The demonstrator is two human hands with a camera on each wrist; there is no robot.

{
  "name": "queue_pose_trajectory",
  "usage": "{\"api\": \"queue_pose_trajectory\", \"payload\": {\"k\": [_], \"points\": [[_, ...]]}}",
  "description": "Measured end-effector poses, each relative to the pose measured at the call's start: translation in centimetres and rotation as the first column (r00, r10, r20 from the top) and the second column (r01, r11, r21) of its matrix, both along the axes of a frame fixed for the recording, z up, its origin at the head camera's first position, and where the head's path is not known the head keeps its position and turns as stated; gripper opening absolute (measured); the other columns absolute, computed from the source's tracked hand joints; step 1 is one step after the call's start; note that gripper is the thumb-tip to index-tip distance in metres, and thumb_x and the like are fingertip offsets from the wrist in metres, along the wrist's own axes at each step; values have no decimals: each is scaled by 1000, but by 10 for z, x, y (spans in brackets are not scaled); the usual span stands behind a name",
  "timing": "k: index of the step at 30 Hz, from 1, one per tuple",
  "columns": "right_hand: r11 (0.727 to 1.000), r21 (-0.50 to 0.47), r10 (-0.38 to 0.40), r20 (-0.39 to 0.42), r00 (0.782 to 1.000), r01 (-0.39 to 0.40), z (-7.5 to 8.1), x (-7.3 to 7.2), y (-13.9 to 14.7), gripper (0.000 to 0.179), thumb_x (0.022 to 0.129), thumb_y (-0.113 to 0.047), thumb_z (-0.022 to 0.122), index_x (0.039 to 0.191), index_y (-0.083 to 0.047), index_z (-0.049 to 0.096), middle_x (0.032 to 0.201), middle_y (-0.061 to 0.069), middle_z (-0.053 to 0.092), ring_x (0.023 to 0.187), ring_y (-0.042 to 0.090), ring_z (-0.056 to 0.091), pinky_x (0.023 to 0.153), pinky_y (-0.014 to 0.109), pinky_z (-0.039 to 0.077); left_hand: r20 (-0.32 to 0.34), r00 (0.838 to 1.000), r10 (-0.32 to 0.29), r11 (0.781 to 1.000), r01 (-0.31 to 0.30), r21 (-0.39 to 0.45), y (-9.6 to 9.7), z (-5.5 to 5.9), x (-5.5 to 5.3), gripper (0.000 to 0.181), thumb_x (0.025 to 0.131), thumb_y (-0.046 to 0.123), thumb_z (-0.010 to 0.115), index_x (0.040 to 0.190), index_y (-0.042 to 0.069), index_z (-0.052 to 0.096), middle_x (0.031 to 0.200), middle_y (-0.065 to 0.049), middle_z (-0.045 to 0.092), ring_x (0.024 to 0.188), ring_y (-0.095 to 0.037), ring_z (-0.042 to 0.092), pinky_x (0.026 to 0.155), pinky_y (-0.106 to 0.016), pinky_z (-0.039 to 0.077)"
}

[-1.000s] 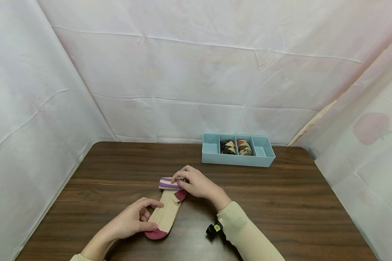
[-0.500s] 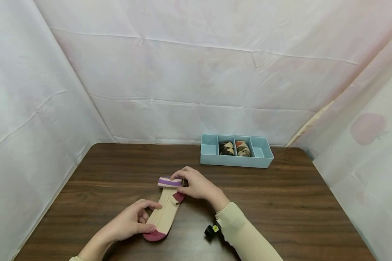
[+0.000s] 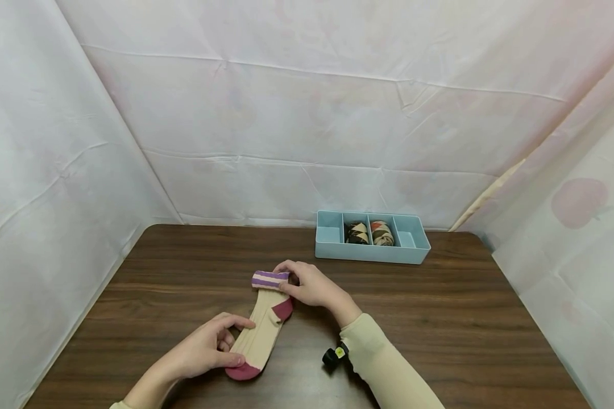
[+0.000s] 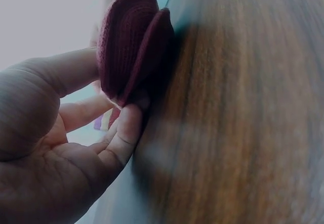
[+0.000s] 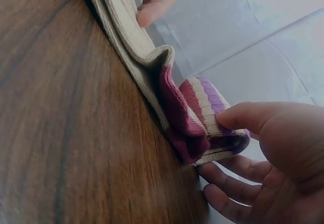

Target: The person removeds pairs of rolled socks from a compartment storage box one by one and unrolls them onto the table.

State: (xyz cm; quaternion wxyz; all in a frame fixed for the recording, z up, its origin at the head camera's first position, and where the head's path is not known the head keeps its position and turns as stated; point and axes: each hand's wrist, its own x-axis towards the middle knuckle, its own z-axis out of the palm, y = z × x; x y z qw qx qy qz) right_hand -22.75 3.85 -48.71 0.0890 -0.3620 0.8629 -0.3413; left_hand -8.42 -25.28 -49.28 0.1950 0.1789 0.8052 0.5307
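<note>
Socks (image 3: 256, 341): cream with maroon heels and toes, lying on the desk (image 3: 440, 329) at a slant between the hands; the layers suggest 2, stacked.
Cuff (image 3: 269, 280): striped purple and white, folded back at the far end.
Right hand (image 3: 314, 287): pinches the cuff's right side, thumb above, fingers beneath.
Left hand (image 3: 204, 343): relaxed rather than gripping, thumb resting on the toe end, index finger touching the socks' left edge farther up.
Step in hand: as I judge it, working the cuff fold while the toe end is steadied.
Next move: calls for catching every layer in the pinch, with light pressure at the toes against slipping.
Left wrist view: shows 2 separate maroon toe layers (image 4: 126, 41); from the head they read as 1 patch.
Right wrist view: shows the fingers below the cuff and the hollow inside its fold, both hidden from the head.
Tray (image 3: 368, 252): light blue, 4 compartments, beyond the socks to the right; the middle 2 hold patterned bundles (image 3: 382, 234).
Backdrop (image 3: 307, 113): pale creased fabric behind the desk.
</note>
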Motion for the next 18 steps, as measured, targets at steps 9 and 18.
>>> {"api": "queue_pose_trajectory", "payload": {"k": [9,18], "points": [[1000,28,-9,-66,998,11,0,-8,2,30,110,-22,68,139,-20,66,115,3,66,99,17,59,87,37,53,-69,998,-6,999,3,-48,1,1,1,60,88,18,93,142,14,67,121,-15,56,86,-14,60,73,-25,52],[1000,18,16,-105,994,-15,-3,-13,1,27,109,-17,68,135,-24,71,135,5,62,125,22,57,108,45,51,-74,997,-2,998,-3,-65,3,2,3,60,88,20,94,141,16,67,124,-15,55,87,-14,58,73,-25,51]]}}
